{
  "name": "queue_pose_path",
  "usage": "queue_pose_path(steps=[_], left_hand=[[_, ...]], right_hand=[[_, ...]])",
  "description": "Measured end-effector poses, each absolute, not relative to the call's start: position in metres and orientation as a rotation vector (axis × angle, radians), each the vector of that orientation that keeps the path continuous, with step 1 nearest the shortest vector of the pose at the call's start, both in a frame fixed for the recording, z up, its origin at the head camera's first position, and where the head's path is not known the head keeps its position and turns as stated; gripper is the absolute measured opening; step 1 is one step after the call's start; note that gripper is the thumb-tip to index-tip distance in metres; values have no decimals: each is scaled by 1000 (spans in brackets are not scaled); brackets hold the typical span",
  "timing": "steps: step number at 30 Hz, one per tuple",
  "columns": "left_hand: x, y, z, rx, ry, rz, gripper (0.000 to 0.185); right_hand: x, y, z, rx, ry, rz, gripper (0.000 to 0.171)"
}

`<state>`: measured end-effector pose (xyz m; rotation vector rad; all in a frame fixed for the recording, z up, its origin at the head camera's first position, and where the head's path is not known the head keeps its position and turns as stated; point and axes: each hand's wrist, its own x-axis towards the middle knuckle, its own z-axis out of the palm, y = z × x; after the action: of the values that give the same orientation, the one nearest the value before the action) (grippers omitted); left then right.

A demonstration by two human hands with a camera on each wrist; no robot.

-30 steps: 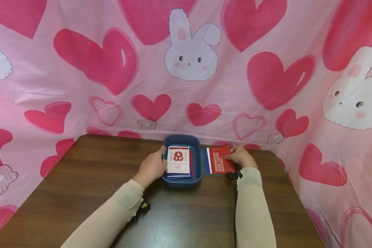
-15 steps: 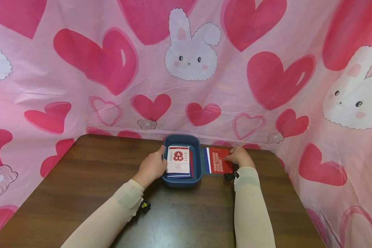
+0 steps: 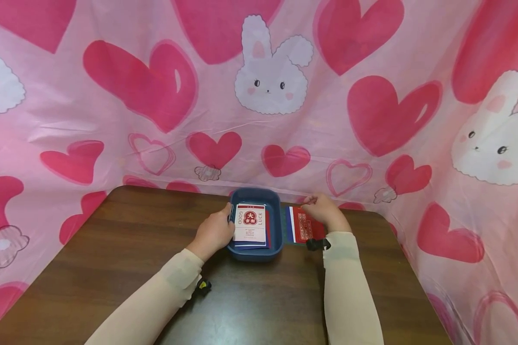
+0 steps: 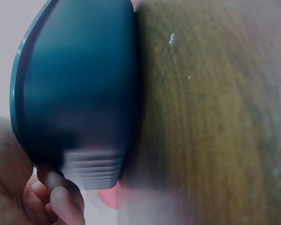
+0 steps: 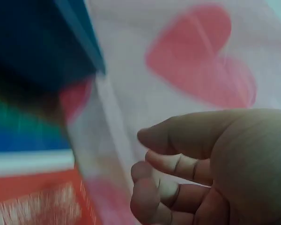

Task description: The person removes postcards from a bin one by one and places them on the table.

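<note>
A blue plastic bin [image 3: 255, 256] stands near the table's far edge. My left hand [image 3: 213, 231] grips its left side, with the thumb by the rim and curled fingers outside the wall in the left wrist view. Inside lies a stack of cards topped by a white GOOD LUCK card [image 3: 249, 230]. To the right of the bin lies a spread pile with a red card [image 3: 303, 227] on top and white, blue and green edges showing at its left. My right hand [image 3: 327, 213] is over the pile's far right part. In the right wrist view its fingers are loosely bent around nothing.
The brown wooden table [image 3: 241, 306] reaches back to a pink cloth backdrop [image 3: 224, 110] printed with hearts and rabbits. A dark wrist camera [image 3: 317, 244] on my right wrist overlaps the pile's near edge.
My right hand has come off the red card's right edge and moved left and up, toward the bin. My left hand keeps its grip on the bin. The head view has shifted slightly.
</note>
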<state>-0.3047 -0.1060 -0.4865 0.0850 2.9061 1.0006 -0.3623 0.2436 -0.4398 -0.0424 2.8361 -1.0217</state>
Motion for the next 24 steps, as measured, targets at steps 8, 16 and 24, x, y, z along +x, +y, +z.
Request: queue_pose_path(steps=[8, 16, 24], left_hand=[[-305, -106, -485, 83, 2898, 1013, 75], [-304, -107, -485, 105, 2895, 1031, 75], [-304, -106, -484, 115, 2902, 1023, 74]], right_hand=[[-359, 178, -422, -188, 2770, -1187, 30], [-364, 111, -428, -175, 2733, -1076, 26], [-375, 83, -441, -137, 2890, -669, 33]])
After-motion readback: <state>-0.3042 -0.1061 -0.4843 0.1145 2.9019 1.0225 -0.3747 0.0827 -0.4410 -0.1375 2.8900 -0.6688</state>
